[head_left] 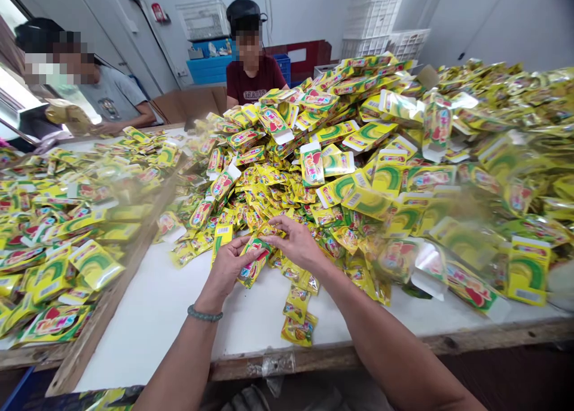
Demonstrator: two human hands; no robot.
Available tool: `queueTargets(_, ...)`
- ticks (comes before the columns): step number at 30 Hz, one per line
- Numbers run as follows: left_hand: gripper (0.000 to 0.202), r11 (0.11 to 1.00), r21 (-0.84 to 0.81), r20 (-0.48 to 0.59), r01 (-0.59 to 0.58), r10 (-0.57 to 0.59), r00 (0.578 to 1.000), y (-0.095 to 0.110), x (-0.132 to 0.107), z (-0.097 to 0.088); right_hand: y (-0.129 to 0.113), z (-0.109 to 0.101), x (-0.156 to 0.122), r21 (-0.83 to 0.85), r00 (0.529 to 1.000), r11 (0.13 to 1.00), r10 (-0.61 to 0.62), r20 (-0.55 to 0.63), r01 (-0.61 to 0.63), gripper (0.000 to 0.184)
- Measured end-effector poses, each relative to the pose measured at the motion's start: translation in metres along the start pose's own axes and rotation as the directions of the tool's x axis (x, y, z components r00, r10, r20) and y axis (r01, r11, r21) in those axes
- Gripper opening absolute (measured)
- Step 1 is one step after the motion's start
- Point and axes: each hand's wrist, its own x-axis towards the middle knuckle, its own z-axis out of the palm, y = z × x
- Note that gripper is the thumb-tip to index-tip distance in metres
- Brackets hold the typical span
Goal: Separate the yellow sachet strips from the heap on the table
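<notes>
My left hand is curled round a small stack of yellow candy sachets, held just above the white table. My right hand pinches the top end of the same stack with thumb and fingers. A green bead bracelet sits on my left wrist. Right behind my hands lies a heap of loose yellow sachets. Further back and to the right rises a big pile of flat yellow-green cartons. A few sachets lie near the table's front edge.
A wooden rail splits off a left section heaped with more cartons. Two people sit across the table, one in a maroon shirt and one in grey. White crates and a blue bin stand behind.
</notes>
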Motion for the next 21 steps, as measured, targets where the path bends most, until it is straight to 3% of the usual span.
queueTargets(5,0.055,0.995,0.079,-0.005,-0.059,0.059,0.998,-0.002,0.000,-0.001,-0.003,-0.002,0.001,-0.105,0.998,0.994,-0.039,-0.040,0.035,0.003)
queueTargets(12,0.059,0.998,0.017,-0.035,-0.055,0.056,0.998,0.002,-0.003,0.007,-0.003,0.007,-0.003,-0.125,0.997,0.992,0.019,-0.069,-0.027,0.006)
queueTargets(17,0.052,0.996,0.025,-0.021,-0.082,0.083,0.996,0.004,-0.007,0.008,-0.007,0.014,-0.011,-0.098,0.988,0.994,-0.025,0.154,0.041,0.040)
queueTargets(21,0.043,0.990,0.111,-0.001,-0.085,0.086,0.996,0.002,-0.009,0.007,-0.009,0.018,-0.015,-0.063,0.961,0.996,-0.038,0.274,0.058,0.046)
